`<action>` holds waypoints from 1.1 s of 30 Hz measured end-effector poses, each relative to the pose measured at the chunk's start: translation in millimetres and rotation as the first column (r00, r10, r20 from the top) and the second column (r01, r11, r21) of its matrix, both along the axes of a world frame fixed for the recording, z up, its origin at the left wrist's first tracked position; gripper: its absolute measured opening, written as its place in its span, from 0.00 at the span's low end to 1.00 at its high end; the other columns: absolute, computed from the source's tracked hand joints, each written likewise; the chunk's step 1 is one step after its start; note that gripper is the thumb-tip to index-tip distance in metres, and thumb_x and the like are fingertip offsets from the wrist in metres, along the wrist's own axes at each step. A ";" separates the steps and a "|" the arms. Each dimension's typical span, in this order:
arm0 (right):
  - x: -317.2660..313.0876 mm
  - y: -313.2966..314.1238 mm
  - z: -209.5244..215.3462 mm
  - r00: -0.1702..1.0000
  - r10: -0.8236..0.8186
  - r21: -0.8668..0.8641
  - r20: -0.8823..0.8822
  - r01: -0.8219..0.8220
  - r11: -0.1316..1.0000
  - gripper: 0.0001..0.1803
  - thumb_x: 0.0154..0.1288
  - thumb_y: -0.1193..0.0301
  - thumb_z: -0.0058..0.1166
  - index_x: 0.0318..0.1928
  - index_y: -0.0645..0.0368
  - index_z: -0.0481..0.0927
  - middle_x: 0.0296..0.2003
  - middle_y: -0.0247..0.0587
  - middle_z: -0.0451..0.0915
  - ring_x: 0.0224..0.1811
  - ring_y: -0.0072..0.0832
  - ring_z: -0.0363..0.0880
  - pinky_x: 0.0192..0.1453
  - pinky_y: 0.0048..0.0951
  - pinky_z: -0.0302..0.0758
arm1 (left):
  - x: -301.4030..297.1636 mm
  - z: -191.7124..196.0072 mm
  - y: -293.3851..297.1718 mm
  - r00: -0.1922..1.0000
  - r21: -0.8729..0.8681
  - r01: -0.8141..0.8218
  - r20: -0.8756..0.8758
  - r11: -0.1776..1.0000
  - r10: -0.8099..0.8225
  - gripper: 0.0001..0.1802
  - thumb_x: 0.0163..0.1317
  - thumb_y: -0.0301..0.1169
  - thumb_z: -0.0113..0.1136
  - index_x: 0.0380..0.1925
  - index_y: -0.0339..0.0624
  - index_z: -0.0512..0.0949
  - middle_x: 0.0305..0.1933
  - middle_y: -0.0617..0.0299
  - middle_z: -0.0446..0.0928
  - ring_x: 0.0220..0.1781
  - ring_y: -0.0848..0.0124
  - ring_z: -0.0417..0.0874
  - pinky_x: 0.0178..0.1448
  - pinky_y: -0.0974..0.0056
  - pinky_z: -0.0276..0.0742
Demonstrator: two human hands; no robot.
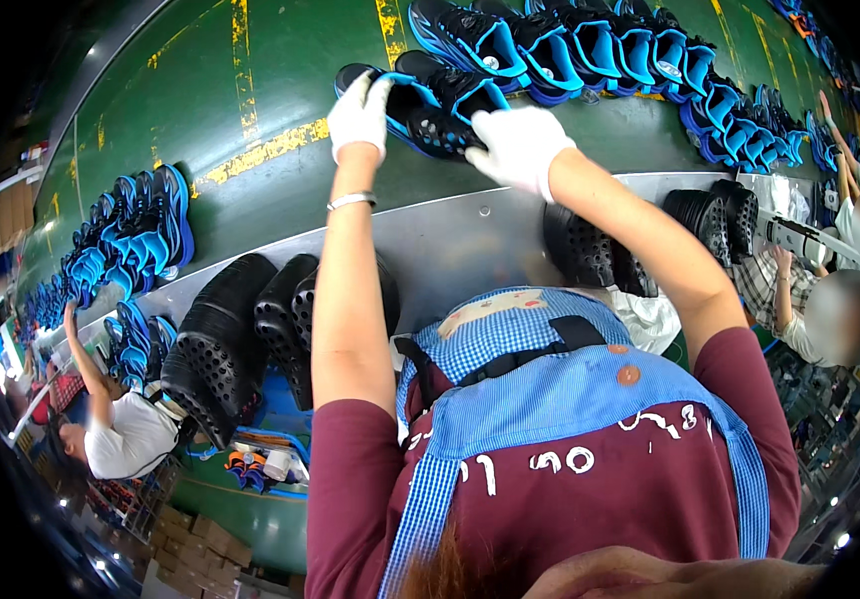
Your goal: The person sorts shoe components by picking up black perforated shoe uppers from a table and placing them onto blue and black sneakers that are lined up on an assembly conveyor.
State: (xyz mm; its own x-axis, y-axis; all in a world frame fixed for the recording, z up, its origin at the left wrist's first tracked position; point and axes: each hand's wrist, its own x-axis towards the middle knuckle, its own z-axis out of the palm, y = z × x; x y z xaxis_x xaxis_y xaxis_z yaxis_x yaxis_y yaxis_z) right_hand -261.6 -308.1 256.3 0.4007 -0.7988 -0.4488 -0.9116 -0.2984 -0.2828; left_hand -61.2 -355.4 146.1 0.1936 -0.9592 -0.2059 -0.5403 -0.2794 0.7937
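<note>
On the green bench, a black sneaker with bright blue lining (405, 97) lies in front of me. My left hand (360, 118), in a white glove, has its fingers closed over the sneaker's left part. At the sneaker's right end is a black perforated shoe form (438, 130); I cannot tell how far inside the shoe it sits. My right hand (525, 147), also gloved in white, pinches the form's right end with thumb and fingers. Just behind it lies a second black and blue sneaker (480, 98).
More black and blue sneakers (590, 50) stand in a row at the back right, others (155, 225) at the left. Stacked black perforated forms (225, 344) stand near the metal edge (465, 240), with more forms (580, 245) on the right. Co-workers (135, 434) sit on both sides.
</note>
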 end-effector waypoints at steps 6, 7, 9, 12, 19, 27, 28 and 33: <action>47.1 -46.9 -9.2 0.977 0.163 -0.018 -0.135 -0.167 0.986 0.13 0.61 0.67 0.49 0.37 0.63 0.80 0.33 0.53 0.84 0.37 0.48 0.84 0.43 0.43 0.79 | 43.6 -36.1 -42.8 0.964 0.275 0.055 -0.265 0.960 0.021 0.28 0.65 0.49 0.55 0.54 0.37 0.78 0.50 0.53 0.81 0.48 0.64 0.82 0.52 0.64 0.77; 55.7 -50.9 -13.4 0.982 0.127 -0.015 -0.144 -0.130 0.991 0.11 0.61 0.69 0.48 0.37 0.64 0.80 0.34 0.53 0.84 0.38 0.48 0.84 0.42 0.43 0.80 | 43.0 -34.6 -46.2 0.942 0.323 0.057 -0.330 0.945 0.056 0.28 0.65 0.49 0.55 0.54 0.37 0.78 0.50 0.54 0.81 0.47 0.66 0.83 0.50 0.64 0.78; 65.7 -52.3 -13.8 0.977 0.147 0.010 -0.155 -0.147 0.989 0.10 0.61 0.73 0.47 0.38 0.64 0.80 0.34 0.53 0.84 0.38 0.46 0.85 0.41 0.42 0.80 | 45.2 -41.6 -49.6 0.931 0.328 0.074 -0.362 0.942 0.053 0.29 0.65 0.48 0.55 0.55 0.35 0.76 0.49 0.56 0.81 0.43 0.70 0.82 0.45 0.65 0.80; 75.7 -51.5 -33.7 0.977 0.166 0.001 -0.137 -0.168 0.986 0.12 0.62 0.72 0.48 0.41 0.66 0.79 0.36 0.55 0.84 0.39 0.45 0.85 0.42 0.41 0.80 | 49.3 -39.1 -47.7 0.947 0.299 0.083 -0.322 0.950 0.018 0.28 0.65 0.48 0.56 0.54 0.35 0.76 0.49 0.54 0.81 0.43 0.68 0.82 0.46 0.65 0.79; 88.8 -76.4 -104.0 0.986 -0.166 0.050 -0.001 0.166 0.985 0.14 0.61 0.69 0.52 0.45 0.60 0.82 0.44 0.52 0.83 0.47 0.46 0.83 0.49 0.41 0.80 | 29.6 59.6 -22.5 0.802 0.337 0.383 0.341 0.860 -0.491 0.24 0.61 0.49 0.56 0.41 0.39 0.79 0.40 0.47 0.81 0.48 0.49 0.81 0.52 0.52 0.75; 98.3 -105.3 -93.5 0.991 0.130 0.242 0.013 -0.129 0.962 0.19 0.61 0.60 0.54 0.41 0.63 0.84 0.41 0.57 0.82 0.46 0.48 0.81 0.52 0.40 0.77 | 6.8 -17.6 28.4 0.611 0.266 0.740 0.117 0.617 -0.783 0.35 0.55 0.43 0.61 0.61 0.35 0.68 0.59 0.43 0.74 0.57 0.53 0.78 0.60 0.57 0.74; 95.6 -104.7 -100.7 0.990 0.140 0.221 0.013 -0.139 0.965 0.20 0.61 0.58 0.53 0.40 0.64 0.83 0.40 0.58 0.82 0.45 0.48 0.81 0.52 0.40 0.76 | 1.0 -12.5 13.2 0.653 0.429 0.706 -0.087 0.563 -0.752 0.34 0.54 0.43 0.62 0.58 0.35 0.70 0.53 0.45 0.77 0.48 0.56 0.82 0.52 0.59 0.78; 93.0 -99.1 -115.2 0.992 0.089 0.179 0.092 -0.105 0.978 0.17 0.63 0.60 0.52 0.41 0.60 0.84 0.41 0.55 0.82 0.45 0.47 0.81 0.51 0.40 0.76 | -11.7 -21.9 -0.1 0.762 0.648 0.595 -0.266 0.476 -0.591 0.24 0.55 0.42 0.61 0.48 0.37 0.78 0.29 0.50 0.83 0.22 0.63 0.83 0.33 0.61 0.80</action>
State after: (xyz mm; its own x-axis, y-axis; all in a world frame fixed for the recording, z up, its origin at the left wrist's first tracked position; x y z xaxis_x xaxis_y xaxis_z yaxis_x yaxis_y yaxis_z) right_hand -168.6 -407.2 141.1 0.5142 -0.6618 -0.5456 -0.8519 -0.3206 -0.4140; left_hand -72.9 -355.5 124.2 -0.3705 -0.4365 -0.8199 -0.7816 -0.3304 0.5291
